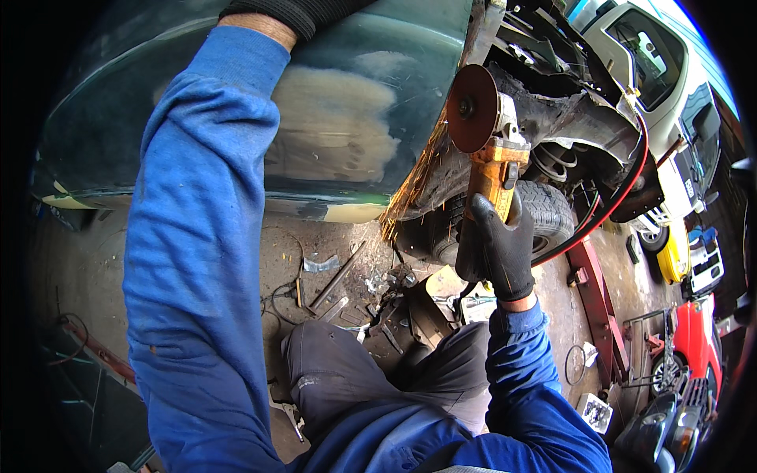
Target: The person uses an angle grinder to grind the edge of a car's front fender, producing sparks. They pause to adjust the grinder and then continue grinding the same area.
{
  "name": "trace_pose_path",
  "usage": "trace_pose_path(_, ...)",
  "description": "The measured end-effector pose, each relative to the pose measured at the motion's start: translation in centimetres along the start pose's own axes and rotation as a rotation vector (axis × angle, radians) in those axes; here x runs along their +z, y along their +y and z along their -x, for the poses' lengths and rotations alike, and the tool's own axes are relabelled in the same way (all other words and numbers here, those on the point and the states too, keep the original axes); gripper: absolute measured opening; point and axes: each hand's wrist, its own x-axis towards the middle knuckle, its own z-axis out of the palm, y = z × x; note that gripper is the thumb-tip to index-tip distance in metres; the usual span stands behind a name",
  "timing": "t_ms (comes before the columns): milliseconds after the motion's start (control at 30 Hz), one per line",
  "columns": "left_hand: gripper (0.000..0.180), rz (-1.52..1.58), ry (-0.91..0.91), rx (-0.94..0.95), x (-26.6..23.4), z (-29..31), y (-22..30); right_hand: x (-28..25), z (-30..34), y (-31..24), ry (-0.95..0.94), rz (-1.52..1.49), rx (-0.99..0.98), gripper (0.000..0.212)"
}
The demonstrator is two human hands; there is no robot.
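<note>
My right hand (505,248), in a black glove, is wrapped round the body of a yellow angle grinder (495,175). The grinder points upward, its reddish-brown cutting disc (473,106) at the edge of a stripped wheel-arch area. Orange sparks (416,188) stream down along the rear edge of the dark green car door (197,98), which bears a sanded, pale patch (335,122). At the top of the picture my left hand (306,13), also gloved in black, lies over the door panel. Its fingers are cut off by the picture's edge, so their state is hidden.
Torn metal (572,118) surrounds a coil spring (556,162) above a tyre (548,211). A red-and-black cable (611,206) loops past on the right. Metal scraps (386,319) litter the floor near my knees. A red beam (599,315) and a white vehicle (670,102) stand to the right.
</note>
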Motion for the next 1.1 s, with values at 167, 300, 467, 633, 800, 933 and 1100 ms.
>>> trace_pose_path(167, 0.044, -0.024, 0.008, -0.002, 0.1, 0.2, 0.0, 0.0, -0.3, 0.2, -0.011, -0.044, -0.029, 0.037)
trace_pose_path(300, 0.045, -0.012, 0.006, -0.019, 0.1, 0.1, 0.0, -0.1, -0.5, 0.0, -0.006, -0.042, -0.030, 0.038)
trace_pose_path(467, 0.045, -0.010, -0.020, -0.041, -0.1, 0.2, 0.1, 0.0, -0.4, -0.7, 0.006, -0.041, -0.021, 0.038)
trace_pose_path(633, 0.045, -0.018, -0.005, -0.029, -0.1, 0.2, 0.1, -0.1, -0.3, -0.7, -0.012, -0.066, -0.010, 0.039)
trace_pose_path(800, 0.044, -0.012, -0.003, -0.027, 0.0, 0.1, 0.1, -0.1, -0.7, -0.4, 0.009, -0.042, -0.057, 0.039)
trace_pose_path(933, 0.043, 0.013, -0.012, -0.036, 0.0, 0.0, 0.1, -0.3, -0.6, -0.6, -0.019, -0.079, -0.038, 0.038)
trace_pose_path(1100, 0.043, -0.007, 0.048, 0.004, 0.2, -0.1, 0.2, -0.5, -0.6, -1.0, -0.021, -0.070, 0.000, 0.036)
